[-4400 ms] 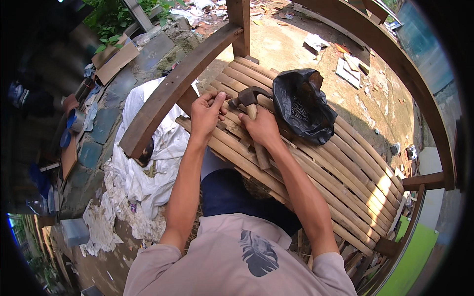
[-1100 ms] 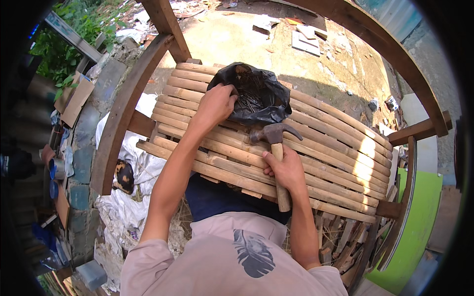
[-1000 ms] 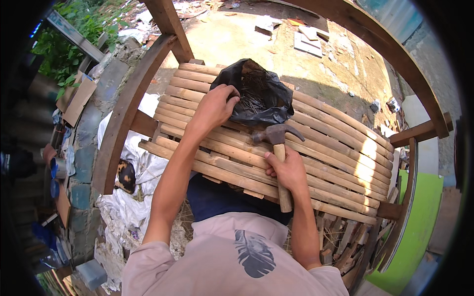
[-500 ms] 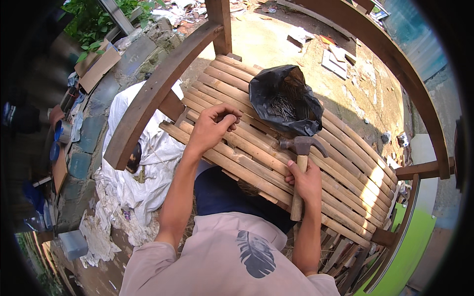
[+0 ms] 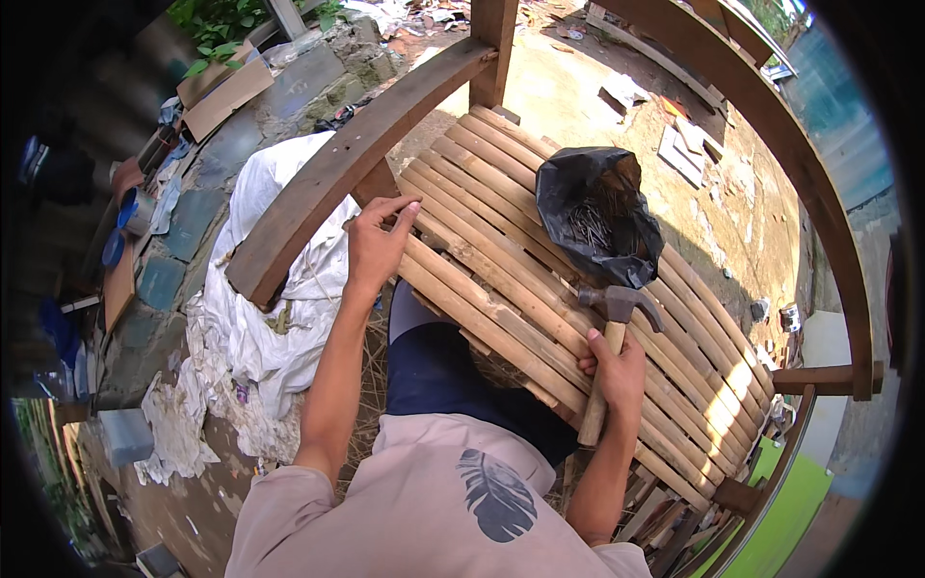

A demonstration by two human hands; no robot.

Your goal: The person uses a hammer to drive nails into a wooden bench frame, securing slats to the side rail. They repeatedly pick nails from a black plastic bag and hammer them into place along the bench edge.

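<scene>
My right hand [image 5: 620, 374] is wrapped round the wooden handle of a claw hammer [image 5: 621, 305], whose metal head lies over the slats of a bamboo seat [image 5: 689, 390]. At the seat's left end, by the wooden armrest, my left hand [image 5: 378, 246] is closed, with thumb and forefinger tips brought together over the slat ends. Whatever is in that pinch, if anything, is too small to make out. Past the hammer, a black plastic bag [image 5: 631, 268] stands open on the slats with many loose nails [image 5: 590, 223] inside.
A curved wooden armrest [image 5: 356, 159] rises close to my left hand, and a second frame piece [image 5: 761, 101] arches along the right. White sacking [image 5: 241, 328] lies on the ground at left. Wood scraps and rubbish litter the ground beyond.
My left hand has moved left from above the middle slats to the seat's left end. My right hand keeps its grip on the hammer, and the whole view has shifted slightly.
</scene>
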